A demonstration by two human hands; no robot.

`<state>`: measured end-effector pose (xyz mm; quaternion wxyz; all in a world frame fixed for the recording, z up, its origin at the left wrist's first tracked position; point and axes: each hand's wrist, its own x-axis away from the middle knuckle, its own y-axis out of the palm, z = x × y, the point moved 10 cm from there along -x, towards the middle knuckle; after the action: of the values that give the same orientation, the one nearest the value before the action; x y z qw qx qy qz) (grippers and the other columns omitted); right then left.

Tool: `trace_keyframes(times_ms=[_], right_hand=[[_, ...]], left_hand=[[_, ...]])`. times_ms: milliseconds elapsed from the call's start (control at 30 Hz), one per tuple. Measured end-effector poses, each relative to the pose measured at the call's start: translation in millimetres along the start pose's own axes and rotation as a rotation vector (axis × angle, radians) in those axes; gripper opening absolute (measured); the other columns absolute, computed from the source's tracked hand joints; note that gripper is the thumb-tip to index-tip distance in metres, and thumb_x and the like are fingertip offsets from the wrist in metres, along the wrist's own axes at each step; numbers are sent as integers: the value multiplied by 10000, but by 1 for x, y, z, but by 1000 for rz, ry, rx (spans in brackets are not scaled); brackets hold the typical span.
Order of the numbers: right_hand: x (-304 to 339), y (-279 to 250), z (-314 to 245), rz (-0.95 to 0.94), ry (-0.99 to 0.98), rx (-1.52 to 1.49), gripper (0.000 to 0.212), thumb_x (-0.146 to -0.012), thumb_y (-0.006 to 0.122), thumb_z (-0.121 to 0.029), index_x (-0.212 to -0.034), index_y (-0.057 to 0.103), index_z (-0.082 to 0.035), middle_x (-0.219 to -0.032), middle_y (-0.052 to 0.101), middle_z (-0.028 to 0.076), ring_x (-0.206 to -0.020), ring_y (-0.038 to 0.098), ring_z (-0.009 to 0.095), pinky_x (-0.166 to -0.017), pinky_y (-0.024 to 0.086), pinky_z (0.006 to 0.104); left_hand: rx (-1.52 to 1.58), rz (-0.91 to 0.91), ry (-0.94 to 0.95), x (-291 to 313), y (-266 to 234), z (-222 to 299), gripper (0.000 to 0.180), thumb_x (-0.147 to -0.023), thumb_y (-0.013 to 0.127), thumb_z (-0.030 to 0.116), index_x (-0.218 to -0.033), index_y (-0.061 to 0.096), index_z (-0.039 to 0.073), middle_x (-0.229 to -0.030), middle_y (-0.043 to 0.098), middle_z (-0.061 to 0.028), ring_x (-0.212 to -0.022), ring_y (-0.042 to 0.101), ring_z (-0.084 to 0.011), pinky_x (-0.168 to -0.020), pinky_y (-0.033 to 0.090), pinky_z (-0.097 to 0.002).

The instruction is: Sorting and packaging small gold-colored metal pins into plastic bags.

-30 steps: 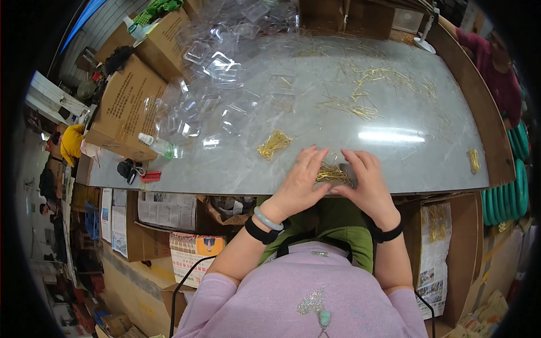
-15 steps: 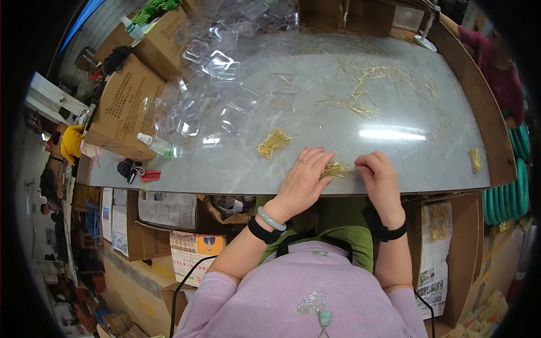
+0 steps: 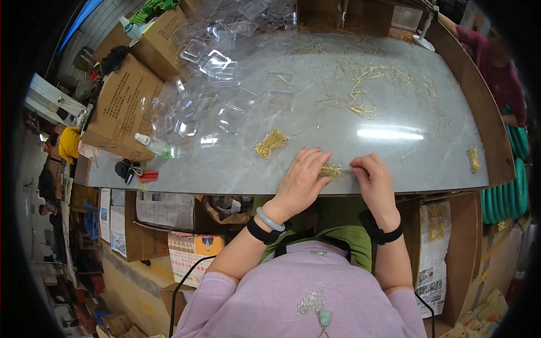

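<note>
Near the front edge of the grey table, my left hand curls its fingers and thumb round a bundle of gold wire hooks, partly hidden behind them. Just right of it, my right hand pinches thumb and forefinger together at what looks like a thin gold wire hook; its shape is too fine to make out. Beyond my left hand lies a separate gathered pile of hooks. Another small bundle rests at the table's right end. Loose hooks are scattered farther back.
Clear plastic boxes heap at the back left of the table, beside cardboard cartons. A small spray bottle and a red-handled tool lie at left. A cardboard wall borders the right side; a person is beyond it.
Both hands stay almost in place, with my right fingers slightly nearer the bundle. The whole view has shifted a little.
</note>
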<state>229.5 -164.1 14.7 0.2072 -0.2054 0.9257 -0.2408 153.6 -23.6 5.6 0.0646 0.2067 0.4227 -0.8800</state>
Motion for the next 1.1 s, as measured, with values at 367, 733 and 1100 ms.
trace_keyframes(times_ms=[367, 733, 1100], right_hand=[[6, 15, -16, 82, -114, 54, 101, -851, 689, -8, -948, 678, -34, -881, 648, 123, -825, 634, 329, -719, 502, 420], [2, 48, -36, -254, -415, 347, 741, -846, 726, -459, -1437, 484, -85, -1490, 496, 105, -1407, 418, 367, -1172, 286, 581], [2, 64, -34, -106, -378, 441, 440, -925, 641, -109, -1344, 524, -44, -1390, 560, 127, -1351, 495, 319, -1157, 360, 474]], left_hand=[[-14, 40, 32, -2, -1, 1, 565, -855, 744, 109, -1365, 518, 17, -1259, 589, -205, -1242, 530, -407, -1144, 363, -515], [279, 91, -58, 5, -21, -9, 730, -735, 624, 2, -1425, 387, -16, -1388, 441, -233, -1329, 438, -405, -1133, 375, -425], [192, -50, -134, 34, -37, -21, 634, -826, 589, -39, -1446, 474, 25, -1475, 450, -184, -1412, 414, -356, -1172, 334, -414]])
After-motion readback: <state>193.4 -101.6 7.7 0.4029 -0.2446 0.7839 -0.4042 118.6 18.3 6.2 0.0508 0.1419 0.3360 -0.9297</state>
